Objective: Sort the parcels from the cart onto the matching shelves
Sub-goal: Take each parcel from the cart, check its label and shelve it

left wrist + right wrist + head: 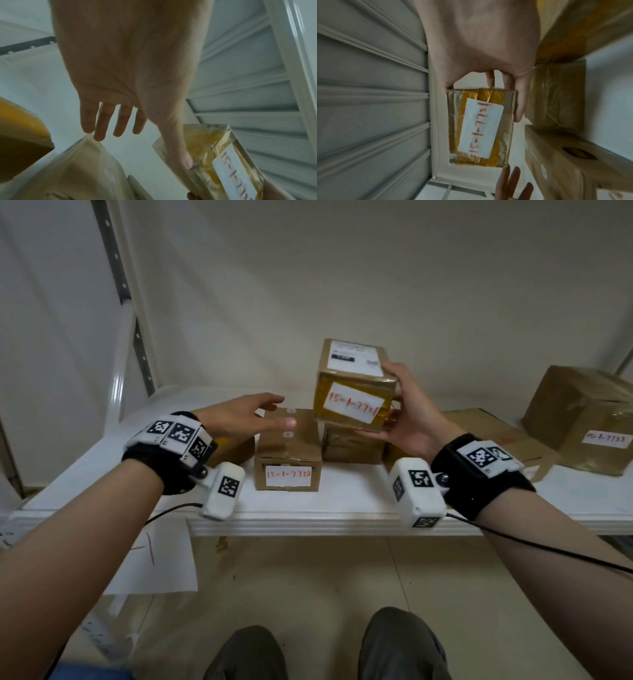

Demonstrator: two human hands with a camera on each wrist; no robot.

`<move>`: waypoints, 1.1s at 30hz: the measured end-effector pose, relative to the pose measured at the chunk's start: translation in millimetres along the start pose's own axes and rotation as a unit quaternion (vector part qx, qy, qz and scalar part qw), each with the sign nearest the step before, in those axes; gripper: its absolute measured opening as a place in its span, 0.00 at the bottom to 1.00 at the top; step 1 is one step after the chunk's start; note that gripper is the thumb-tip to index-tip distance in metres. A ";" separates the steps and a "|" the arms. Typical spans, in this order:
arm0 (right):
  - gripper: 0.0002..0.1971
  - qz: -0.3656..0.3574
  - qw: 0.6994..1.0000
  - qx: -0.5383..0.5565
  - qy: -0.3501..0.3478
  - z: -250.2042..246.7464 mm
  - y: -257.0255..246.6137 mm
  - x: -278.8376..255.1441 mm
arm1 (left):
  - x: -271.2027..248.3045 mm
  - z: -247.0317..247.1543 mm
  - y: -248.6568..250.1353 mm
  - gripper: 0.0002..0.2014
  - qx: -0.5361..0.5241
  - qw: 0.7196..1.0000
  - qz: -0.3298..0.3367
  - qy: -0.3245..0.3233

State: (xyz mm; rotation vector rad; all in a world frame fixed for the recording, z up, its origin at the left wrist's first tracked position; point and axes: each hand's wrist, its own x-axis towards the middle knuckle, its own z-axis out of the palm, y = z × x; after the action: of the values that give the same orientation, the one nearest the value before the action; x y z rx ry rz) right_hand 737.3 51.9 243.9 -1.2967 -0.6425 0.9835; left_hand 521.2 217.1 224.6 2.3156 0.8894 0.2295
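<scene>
My right hand [400, 405] grips a tape-wrapped yellow-brown parcel [354, 385] by its right side, thumb on top and fingers underneath. The parcel is tilted, and its white label reads 15-1-7721 in red [481, 128]. It hangs just over a brown box [352, 445] on the white shelf [308, 508]; contact between them cannot be told. My left hand [277, 412] is open with straight fingers over a brown box labelled 15-1-7722 [287, 450]. The left thumb [185, 161] lies by the held parcel's [223, 155] lower left corner.
A flat brown box [496, 436] and a large taped box [582, 419] stand at the shelf's right. Another box [233, 450] sits behind my left wrist. A paper sheet [161, 559] hangs from the shelf's front edge. A perforated upright [116, 268] rises at the left.
</scene>
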 end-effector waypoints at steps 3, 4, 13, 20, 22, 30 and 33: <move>0.20 -0.016 0.998 0.038 0.047 -21.4 -9.4 -4.7 | 15.6 8.4 14.6 0.41 0.010 1.000 0.016 -0.024; 0.20 -0.015 0.997 0.053 0.061 -30.0 -11.8 -6.8 | 25.1 13.0 22.3 0.38 0.027 0.999 0.026 -0.035; 0.19 -0.018 0.987 0.091 0.129 -89.3 -9.8 -28.5 | 111.4 62.9 86.8 0.58 0.265 0.959 0.040 -0.096; 0.25 -0.027 0.985 0.090 0.146 -121.0 -11.4 -44.4 | 208.5 75.9 47.1 0.65 0.339 0.939 0.004 -0.063; 0.28 -0.029 0.983 0.096 0.152 -128.2 -12.0 -46.4 | 194.6 79.3 56.5 0.58 0.353 0.934 0.017 -0.056; 0.27 -0.021 0.988 0.091 0.121 -103.3 -8.9 -31.4 | 150.1 24.6 83.6 0.47 0.213 0.970 0.011 0.120; 0.20 -0.020 0.995 0.021 0.096 -82.0 -5.4 -23.4 | 147.4 -14.3 50.7 0.52 0.203 0.957 -0.064 0.198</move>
State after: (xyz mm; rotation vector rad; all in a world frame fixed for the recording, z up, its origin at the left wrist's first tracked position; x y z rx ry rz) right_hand 797.4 -8.3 236.2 -1.3175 -0.4953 0.8224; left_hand 654.6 291.7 258.0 2.6202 1.3911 0.5094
